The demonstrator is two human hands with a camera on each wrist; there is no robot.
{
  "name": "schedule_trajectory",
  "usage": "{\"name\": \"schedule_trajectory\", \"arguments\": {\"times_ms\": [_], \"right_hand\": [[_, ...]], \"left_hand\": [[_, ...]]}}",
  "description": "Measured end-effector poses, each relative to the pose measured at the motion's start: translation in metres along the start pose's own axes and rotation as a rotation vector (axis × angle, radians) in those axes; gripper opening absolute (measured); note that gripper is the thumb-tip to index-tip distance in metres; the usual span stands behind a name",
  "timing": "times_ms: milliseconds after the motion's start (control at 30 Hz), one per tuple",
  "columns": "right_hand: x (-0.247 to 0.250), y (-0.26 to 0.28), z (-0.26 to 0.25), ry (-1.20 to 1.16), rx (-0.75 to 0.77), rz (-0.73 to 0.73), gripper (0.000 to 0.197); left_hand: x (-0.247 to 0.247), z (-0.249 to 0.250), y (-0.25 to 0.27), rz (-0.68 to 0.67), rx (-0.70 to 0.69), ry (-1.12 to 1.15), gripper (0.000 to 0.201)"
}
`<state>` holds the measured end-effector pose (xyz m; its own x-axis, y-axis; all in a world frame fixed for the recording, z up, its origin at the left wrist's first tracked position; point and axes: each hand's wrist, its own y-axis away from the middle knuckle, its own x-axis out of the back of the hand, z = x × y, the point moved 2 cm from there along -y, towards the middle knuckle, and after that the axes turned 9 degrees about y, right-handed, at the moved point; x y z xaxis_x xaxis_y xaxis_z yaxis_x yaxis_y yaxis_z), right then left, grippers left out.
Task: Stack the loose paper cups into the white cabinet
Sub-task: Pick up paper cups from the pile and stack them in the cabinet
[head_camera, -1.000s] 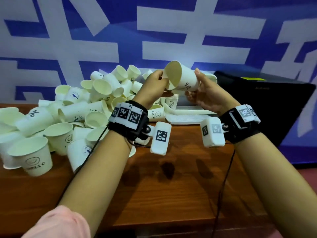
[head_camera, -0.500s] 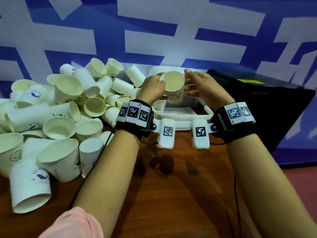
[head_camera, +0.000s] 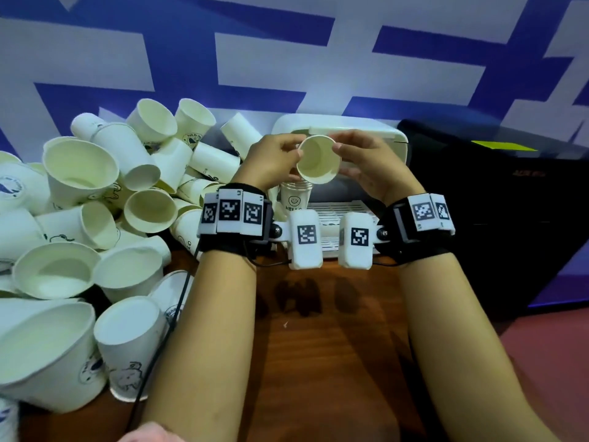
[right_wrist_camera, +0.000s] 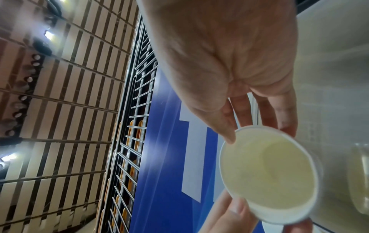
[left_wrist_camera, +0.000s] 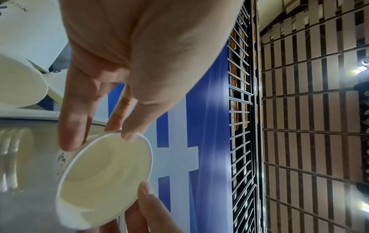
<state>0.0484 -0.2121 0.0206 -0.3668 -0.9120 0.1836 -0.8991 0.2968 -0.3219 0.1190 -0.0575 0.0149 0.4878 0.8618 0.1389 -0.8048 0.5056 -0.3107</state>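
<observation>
paper cup (head_camera: pixel 318 160): smooth cream cone, mouth toward the wearer, axis tilted | above nested stack (head_camera: pixel 295 195) at white cabinet (head_camera: pixel 338 129) | left hand (head_camera: pixel 273 161), right hand (head_camera: pixel 366 167) pinch rim | wooden worktop (head_camera: pixel 318 346)

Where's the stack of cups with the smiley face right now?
In the head view, the smiley-face stack stands upright at the white cabinet's left front, just below the cup held by both hands.

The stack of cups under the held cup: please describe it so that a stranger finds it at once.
Start at the white cabinet against the blue wall. In its opening, just below the hands, stands the stack of cups. Unlike the loose pile on the left, it stands upright, nested, showing a smiley face.
</observation>
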Motion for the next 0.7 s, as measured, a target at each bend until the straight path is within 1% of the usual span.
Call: {"name": "schedule_trajectory", "arguments": {"times_ms": [133,300,433,533,700], "right_hand": [[-0.003,-0.014,0.014,-0.074,-0.007,0.006,0.018],[-0.009,-0.025,0.023,-0.064,-0.020,0.083,0.018],[-0.005,-0.026,0.030,-0.096,-0.040,0.093,0.016],[-0.004,-0.026,0.032,-0.089,-0.058,0.097,0.013],[-0.006,-0.024,0.035,-0.028,-0.127,0.066,0.010]], "left_hand": [[0.003,-0.007,-0.008,0.047,-0.031,0.007,0.033],[0.003,-0.012,-0.012,0.084,-0.061,-0.011,0.034],[-0.003,-0.016,-0.014,0.113,-0.090,-0.062,0.033],[-0.005,-0.018,-0.015,0.166,-0.118,-0.090,0.027],[-0.006,-0.024,-0.016,0.251,-0.121,-0.110,0.015]]}}
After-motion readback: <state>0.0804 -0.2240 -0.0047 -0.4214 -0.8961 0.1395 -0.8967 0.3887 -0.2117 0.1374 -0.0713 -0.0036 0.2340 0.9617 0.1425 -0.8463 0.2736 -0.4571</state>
